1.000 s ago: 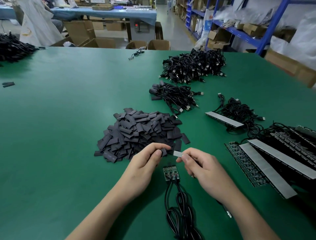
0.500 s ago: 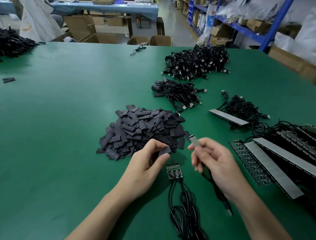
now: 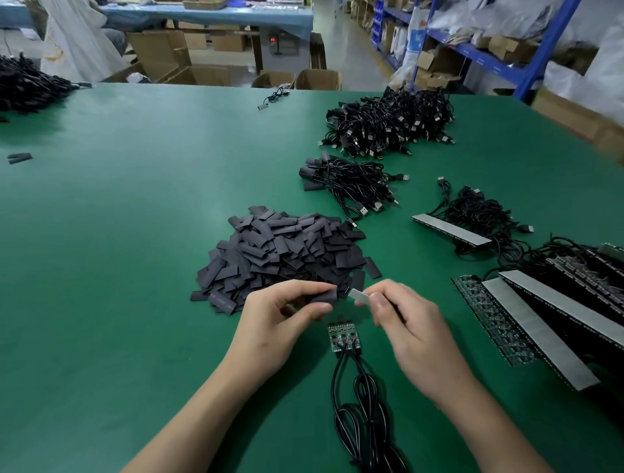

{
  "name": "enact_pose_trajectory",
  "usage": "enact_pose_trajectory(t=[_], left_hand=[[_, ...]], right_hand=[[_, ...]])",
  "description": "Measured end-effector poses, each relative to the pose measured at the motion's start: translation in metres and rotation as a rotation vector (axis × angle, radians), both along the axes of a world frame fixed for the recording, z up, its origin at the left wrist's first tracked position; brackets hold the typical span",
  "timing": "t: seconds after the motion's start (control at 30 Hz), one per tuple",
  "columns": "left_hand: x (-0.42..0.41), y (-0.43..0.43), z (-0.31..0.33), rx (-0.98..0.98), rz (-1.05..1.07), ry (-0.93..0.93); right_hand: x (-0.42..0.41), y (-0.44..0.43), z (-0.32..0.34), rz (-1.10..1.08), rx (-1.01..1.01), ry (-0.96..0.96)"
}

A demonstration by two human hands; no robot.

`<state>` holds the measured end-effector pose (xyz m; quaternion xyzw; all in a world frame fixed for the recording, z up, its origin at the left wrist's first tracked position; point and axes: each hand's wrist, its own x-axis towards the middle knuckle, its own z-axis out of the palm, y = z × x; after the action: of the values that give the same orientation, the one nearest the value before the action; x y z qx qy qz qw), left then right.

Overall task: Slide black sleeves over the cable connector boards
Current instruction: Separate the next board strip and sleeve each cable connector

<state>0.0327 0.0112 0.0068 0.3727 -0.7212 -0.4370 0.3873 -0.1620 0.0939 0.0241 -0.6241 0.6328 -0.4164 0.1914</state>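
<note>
Bkgd & bench, non-task items only

Green table (image 3: 118,236) fills most of view, far edge runs L to R. Behind it, 2 open cardboard boxes (image 3: 319,79) side by side at centre, more flattened/open cartons (image 3: 158,50) to the L. Blue-topped table (image 3: 209,15) further back w/ a shallow basket (image 3: 202,4) on it; grey unit w/ red light (image 3: 277,42) beneath. White fabric (image 3: 74,44) hangs far L. Grey floor aisle (image 3: 347,44) runs back btwn table & blue shelving rack (image 3: 472,55) at R, shelves holding small cartons & white plastic bags (image 3: 489,13). Brown carton (image 3: 567,114) just beside table's R edge.
</note>
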Motion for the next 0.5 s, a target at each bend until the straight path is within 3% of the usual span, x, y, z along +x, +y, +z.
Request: enact_pose_trajectory(t=[0.1, 0.3, 0.5], left_hand=[[0.0010, -0.0003, -0.0012, -0.031, 0.000, -0.019], [0.0004, -0.0017, 0.0008, -0.154, -0.001, -0.042], [0.0001, -0.0011, 0.0019, -0.291, -0.035, -0.062]], right_hand=[[-0.0011, 0.0004, -0.0005, 0.012, 0.029, 0.022], [-0.0033, 0.0005, 0.0007, 0.072, 0.137, -0.176], [-0.0037, 0.0005, -0.0012, 0.066, 0.165, -0.186]])
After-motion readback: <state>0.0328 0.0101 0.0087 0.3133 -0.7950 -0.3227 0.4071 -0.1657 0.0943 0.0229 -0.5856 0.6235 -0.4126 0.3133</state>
